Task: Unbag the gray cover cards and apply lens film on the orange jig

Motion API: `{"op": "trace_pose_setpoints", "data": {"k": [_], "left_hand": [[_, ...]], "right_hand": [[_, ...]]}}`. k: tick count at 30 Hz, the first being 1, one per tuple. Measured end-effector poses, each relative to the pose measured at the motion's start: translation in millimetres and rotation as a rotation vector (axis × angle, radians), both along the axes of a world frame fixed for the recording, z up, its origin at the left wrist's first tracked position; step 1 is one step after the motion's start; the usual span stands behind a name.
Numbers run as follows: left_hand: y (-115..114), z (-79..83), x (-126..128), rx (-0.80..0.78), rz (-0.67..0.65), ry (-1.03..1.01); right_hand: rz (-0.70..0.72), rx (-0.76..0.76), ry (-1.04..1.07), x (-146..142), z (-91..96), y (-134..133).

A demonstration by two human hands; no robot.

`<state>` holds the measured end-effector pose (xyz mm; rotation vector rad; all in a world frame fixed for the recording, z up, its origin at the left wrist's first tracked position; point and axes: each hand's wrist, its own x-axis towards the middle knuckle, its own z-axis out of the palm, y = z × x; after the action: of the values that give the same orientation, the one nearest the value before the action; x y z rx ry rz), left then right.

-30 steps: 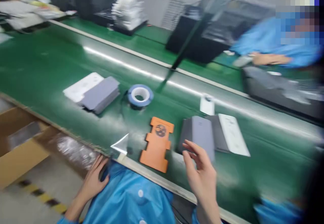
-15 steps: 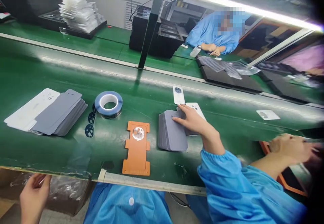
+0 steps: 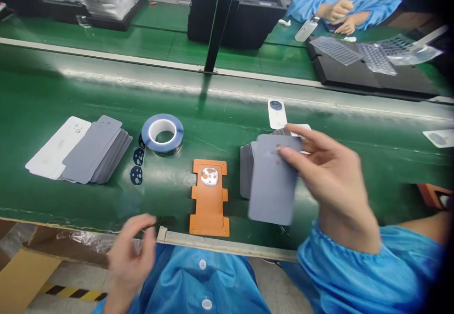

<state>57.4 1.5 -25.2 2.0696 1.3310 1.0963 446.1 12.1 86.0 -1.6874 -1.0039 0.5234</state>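
Observation:
My right hand (image 3: 329, 177) pinches one grey sheet (image 3: 272, 181) by its top edge and holds it lifted over the grey stack (image 3: 246, 165) on the green belt. An orange jig (image 3: 209, 196) with a pale round piece near its top lies just left of the stack. My left hand (image 3: 131, 252) hovers at the belt's near edge with its fingers loosely curled and nothing visible in them. A roll of blue tape (image 3: 162, 133) stands farther left.
A second pile of grey and white sheets (image 3: 80, 151) lies at the left, with two dark perforated stickers (image 3: 136, 165) beside the tape. A white card (image 3: 276, 113) lies behind the stack. A black post (image 3: 216, 21) rises at the back. Another person's hands (image 3: 336, 13) work across the line.
My right hand has picked one grey sheet off the stack and raised it toward me. My left hand has come up from below the belt edge toward the jig.

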Motion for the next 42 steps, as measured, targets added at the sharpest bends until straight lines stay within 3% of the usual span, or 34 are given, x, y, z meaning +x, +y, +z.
{"op": "trace_pose_setpoints", "data": {"k": [3,7,13,16,19,23,29,33,37,40,42], "left_hand": [[15.4,-0.9,63.6,-0.043,-0.28,-0.074],[17.6,-6.7,95.0,-0.083,-0.341,-0.092],[3.7,-10.1,90.6,0.119,-0.499,0.327],[-1.0,-14.8,89.5,0.196,-0.505,0.485],[-1.7,-17.6,89.9,0.212,-0.529,0.521],[0.3,-15.9,91.7,0.196,-0.576,0.5],[-0.3,-18.5,92.4,0.198,-0.556,0.454],[0.3,-18.2,93.8,0.186,-0.556,0.431],[2.3,-8.7,94.5,0.172,-0.563,0.428],[4.0,0.0,93.5,0.062,-0.594,0.34],[6.5,5.3,93.4,-0.055,-0.582,0.17]], "right_hand": [[0.173,-0.036,0.176,-48.9,-24.7,4.1],[0.238,-0.088,0.291,-87.1,-63.0,2.8],[0.214,-0.077,0.151,-95.1,-77.3,-3.2],[0.27,-0.022,-0.07,-93.9,-82.8,-0.2],[0.242,-0.01,-0.399,-93.6,-93.7,2.6],[0.227,-0.102,-0.681,-96.3,-104.5,0.6],[0.419,-0.236,-0.952,-113.7,-106.5,-5.9],[0.419,-0.342,-0.995,-121.1,-101.4,-2.1],[0.427,-0.329,-0.928,-118.6,-98.7,-6.7],[0.318,-0.32,-0.834,-117.9,-100.9,-21.1],[0.217,-0.345,-0.765,-119.0,-101.1,-32.6]]}}
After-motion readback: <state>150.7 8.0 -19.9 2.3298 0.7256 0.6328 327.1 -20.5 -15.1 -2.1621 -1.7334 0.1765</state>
